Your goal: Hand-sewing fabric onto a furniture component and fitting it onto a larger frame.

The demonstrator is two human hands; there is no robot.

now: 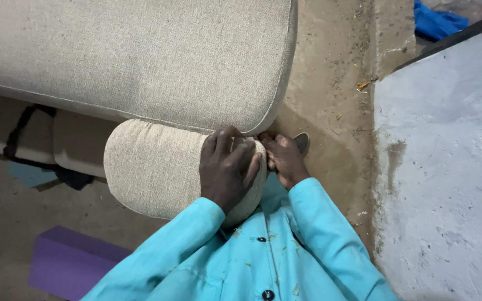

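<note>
The left hand (227, 170) lies flat over the end of a rounded beige upholstered armrest (152, 167), fingers (235, 145) curled over its far edge and pressing the fabric where it meets the large beige seat cushion (140, 56) above it. The right hand (285, 159) sits just beside the armrest's end, its fingers bent narrow and tucked into the seam between armrest and cushion; whether they pinch anything there cannot be told. The two hands almost touch at the fingertips. Both arms come from turquoise sleeves (330, 234) of a buttoned, paint-flecked work coat. The armrest stands in the middle of the view, under the cushion's lower rim. A purple block (65, 262) lies on the concrete floor (336, 83) at lower left, a grey plastered wall (447, 167) rises at right, and a blue cloth (436, 22) lies at the top right.
</note>
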